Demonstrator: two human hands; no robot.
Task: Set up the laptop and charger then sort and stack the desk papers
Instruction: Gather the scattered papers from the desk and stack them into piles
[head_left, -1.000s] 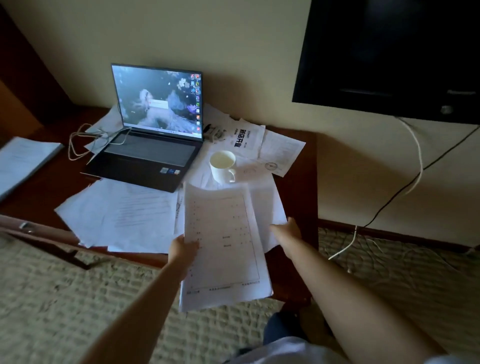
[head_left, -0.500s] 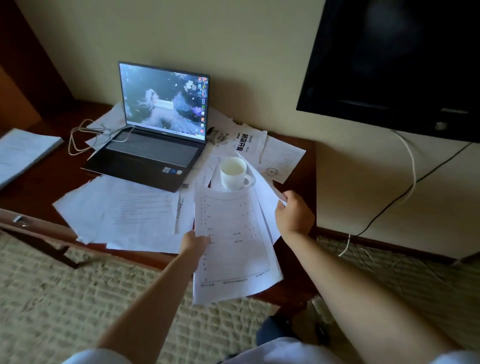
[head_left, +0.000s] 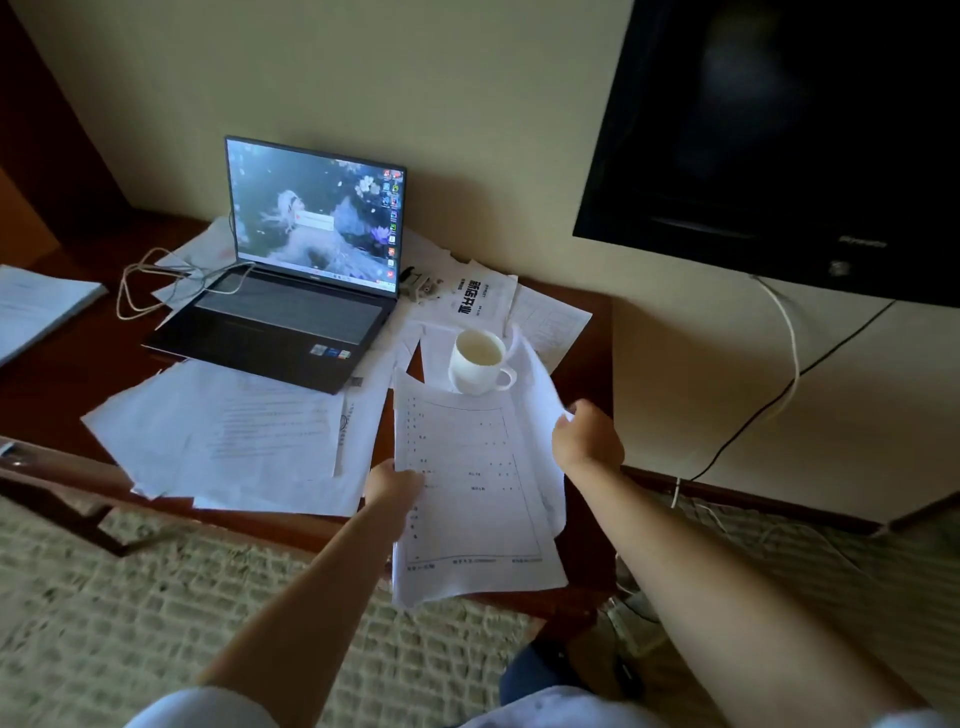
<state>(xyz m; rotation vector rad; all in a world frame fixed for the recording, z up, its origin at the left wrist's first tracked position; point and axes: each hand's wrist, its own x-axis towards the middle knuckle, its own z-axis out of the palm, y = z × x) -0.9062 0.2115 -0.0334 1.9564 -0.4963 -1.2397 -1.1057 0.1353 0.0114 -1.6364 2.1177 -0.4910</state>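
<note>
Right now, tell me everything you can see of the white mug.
The white mug looks ceramic and glossy, with one loop handle pointing right and toward the camera. It stands upright on loose papers, right of the laptop. Its inside looks pale; whether it holds liquid is unclear. A lifted sheet curls beside it. Neither hand touches it.

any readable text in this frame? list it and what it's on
"新店开业": bold black print on the white leaflet behind the mug.
Form sheet held by left hand and right hand: print too small.
TV logo: blurred.
Laptop icons, stickers: unreadable.
</note>
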